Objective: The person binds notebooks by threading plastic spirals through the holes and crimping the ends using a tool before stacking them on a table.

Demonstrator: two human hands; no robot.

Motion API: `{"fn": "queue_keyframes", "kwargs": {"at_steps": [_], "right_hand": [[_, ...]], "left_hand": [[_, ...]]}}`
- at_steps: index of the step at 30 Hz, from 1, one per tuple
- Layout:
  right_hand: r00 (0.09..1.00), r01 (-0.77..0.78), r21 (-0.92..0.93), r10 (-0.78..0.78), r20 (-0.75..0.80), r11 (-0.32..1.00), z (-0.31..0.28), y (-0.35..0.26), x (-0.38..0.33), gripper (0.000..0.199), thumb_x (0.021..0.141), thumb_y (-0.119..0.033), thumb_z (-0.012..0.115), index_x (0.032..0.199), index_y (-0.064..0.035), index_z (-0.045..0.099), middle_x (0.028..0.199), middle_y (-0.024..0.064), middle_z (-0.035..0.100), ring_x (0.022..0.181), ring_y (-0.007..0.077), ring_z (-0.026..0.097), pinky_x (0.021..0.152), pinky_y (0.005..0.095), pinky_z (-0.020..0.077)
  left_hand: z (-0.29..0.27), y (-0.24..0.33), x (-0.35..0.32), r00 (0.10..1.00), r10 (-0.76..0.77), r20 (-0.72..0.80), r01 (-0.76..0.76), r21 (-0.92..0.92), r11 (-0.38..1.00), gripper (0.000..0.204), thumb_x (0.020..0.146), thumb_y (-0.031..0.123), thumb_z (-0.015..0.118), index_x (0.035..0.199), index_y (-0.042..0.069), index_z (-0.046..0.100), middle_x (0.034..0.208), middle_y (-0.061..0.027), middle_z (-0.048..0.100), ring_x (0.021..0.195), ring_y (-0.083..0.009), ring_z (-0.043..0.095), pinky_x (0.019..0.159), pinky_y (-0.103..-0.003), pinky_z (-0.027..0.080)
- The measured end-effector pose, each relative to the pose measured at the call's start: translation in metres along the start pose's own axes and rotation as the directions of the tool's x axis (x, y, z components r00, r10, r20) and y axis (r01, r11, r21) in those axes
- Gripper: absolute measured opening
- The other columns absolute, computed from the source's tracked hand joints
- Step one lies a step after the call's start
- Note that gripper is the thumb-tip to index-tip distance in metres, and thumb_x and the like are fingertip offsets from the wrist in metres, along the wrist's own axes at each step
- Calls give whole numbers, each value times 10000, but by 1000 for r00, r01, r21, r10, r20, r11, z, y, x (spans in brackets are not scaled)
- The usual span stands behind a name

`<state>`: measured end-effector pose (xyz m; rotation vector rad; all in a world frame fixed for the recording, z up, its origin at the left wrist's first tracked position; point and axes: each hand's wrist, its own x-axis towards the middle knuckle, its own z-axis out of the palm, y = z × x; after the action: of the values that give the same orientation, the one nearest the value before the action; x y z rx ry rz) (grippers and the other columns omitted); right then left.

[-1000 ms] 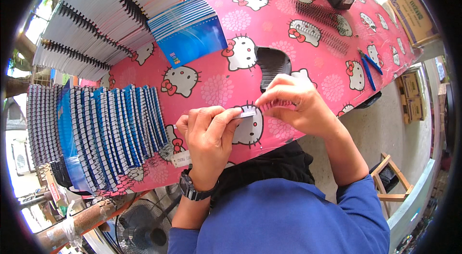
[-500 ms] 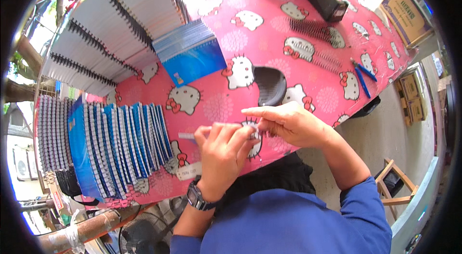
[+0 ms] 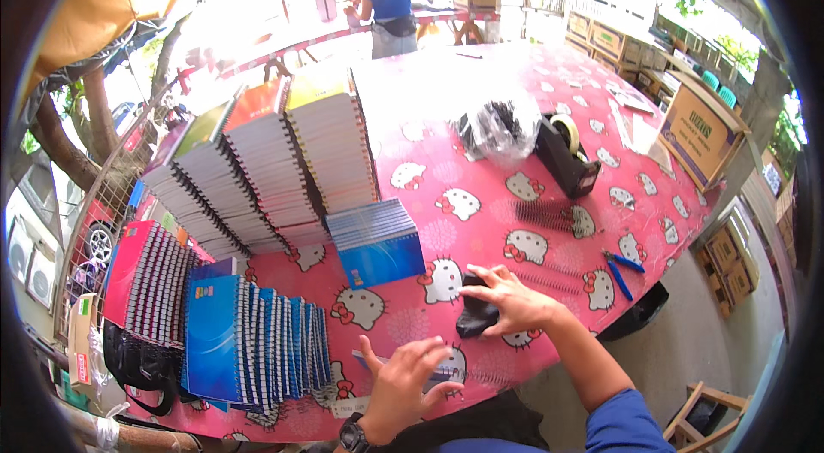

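On the pink tabletop (image 3: pixel 446 234), close to its near edge, what seems to be a thin notebook (image 3: pixel 448 371) is partly covered by the left hand (image 3: pixel 408 389); its long axis is set roughly left to right, tipped a little toward the near edge at the right end; of the 2 hands the left is clearly the nearer, its fingers spread apart, with the notebook's right part shown in the gap between forefinger and thumb; whether any pressure is put on it cannot be told. Just past that right end a pale coil (image 3: pixel 489 377) is seen, its length nearly in line with the notebook; whether it is threaded through the holes cannot be made out. The right hand (image 3: pixel 513 303) is placed farther from the edge, above and to the right of the notebook, over a black curved piece (image 3: pixel 476 316); its thumb and fingers are held apart, spanning that piece, but whether it is gripped or merely touched cannot be told; the coil is thus left on the near side of the right hand, well apart from its fingertips. Beyond the black piece, to the left, a blue notebook stack (image 3: pixel 382 256) is stood; to the right, blue-handled cutters (image 3: pixel 625 271) are laid, with loose dark coils (image 3: pixel 545 217) seen farther back.
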<state>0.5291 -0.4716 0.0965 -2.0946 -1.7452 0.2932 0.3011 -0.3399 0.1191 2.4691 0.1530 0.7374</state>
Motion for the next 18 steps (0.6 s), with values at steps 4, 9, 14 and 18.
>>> {"fn": "queue_keyframes", "kwargs": {"at_steps": [4,9,14,18], "right_hand": [[993,10,66,-2,-116,998,6,0,-7,621,626,-384,813,1177,-167,628,1293,208,495,1119,372,464,974,444,407],[992,111,874,-107,-68,473,2,-20,-18,593,800,-546,628,1140,-61,659,1143,126,643,1108,261,522,976,397,381],[998,50,694,-55,-15,718,26,-49,-7,531,750,-480,713,1127,-108,677,1140,130,639,1151,283,512,998,413,358],[960,247,789,-254,-120,563,17,-60,-4,468,746,-411,745,1061,-71,685,1043,111,665,1048,275,559,945,398,390]], "left_hand": [[2,-10,-8,994,73,87,-84,136,987,236,726,367,735,868,196,653,860,60,638,896,-126,601,1059,-647,-3],[-10,-22,-10,999,-20,29,17,109,994,301,631,345,804,846,184,668,836,48,648,902,-156,605,1065,-635,25],[-13,-27,-20,1000,-24,12,22,112,993,256,657,282,778,865,197,654,841,53,631,880,-140,603,1061,-620,76],[-7,-23,-14,999,-31,-42,36,120,992,294,607,169,792,864,183,648,812,14,625,845,-181,601,1072,-534,147]]}}
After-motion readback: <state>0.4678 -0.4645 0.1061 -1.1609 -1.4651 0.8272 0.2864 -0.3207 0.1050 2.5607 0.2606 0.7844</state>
